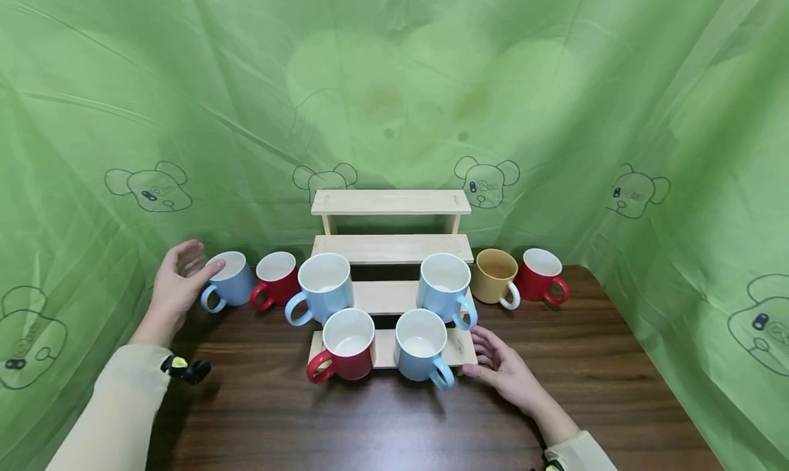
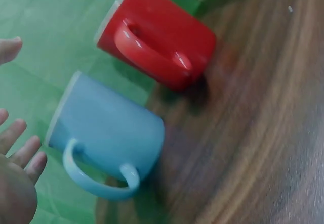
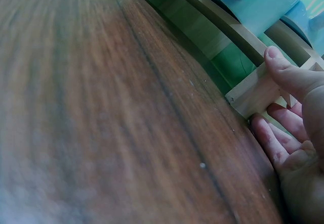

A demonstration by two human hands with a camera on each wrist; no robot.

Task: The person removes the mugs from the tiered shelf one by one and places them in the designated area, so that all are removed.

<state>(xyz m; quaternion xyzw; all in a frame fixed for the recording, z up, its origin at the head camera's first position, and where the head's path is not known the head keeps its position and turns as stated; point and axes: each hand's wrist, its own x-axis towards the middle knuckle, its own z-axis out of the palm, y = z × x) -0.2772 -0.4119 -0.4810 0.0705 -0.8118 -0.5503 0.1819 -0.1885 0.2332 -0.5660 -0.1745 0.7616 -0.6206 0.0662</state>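
Observation:
My left hand (image 1: pixel 174 285) is at the far left beside a light blue mug (image 1: pixel 239 287), thumb and fingers spread apart near its rim. In the left wrist view the fingers stay clear of that blue mug (image 2: pixel 112 128). My right hand (image 1: pixel 507 374) holds the right end of the bottom step of a wooden tiered stand (image 1: pixel 387 353). In the right wrist view its thumb lies at the plank edge and its fingers at the stand's end support (image 3: pixel 253 92). On the bottom step are a red mug (image 1: pixel 359 361) and a light blue mug (image 1: pixel 411 361).
Two light blue mugs, a left one (image 1: pixel 333 303) and a right one (image 1: pixel 439 296), sit on the second step. A red mug (image 1: pixel 282 289) stands left of the stand; a yellow mug (image 1: pixel 490 286) and another red mug (image 1: pixel 531 283) stand right. Green cloth (image 1: pixel 394 115) surrounds the brown table (image 1: pixel 345 430).

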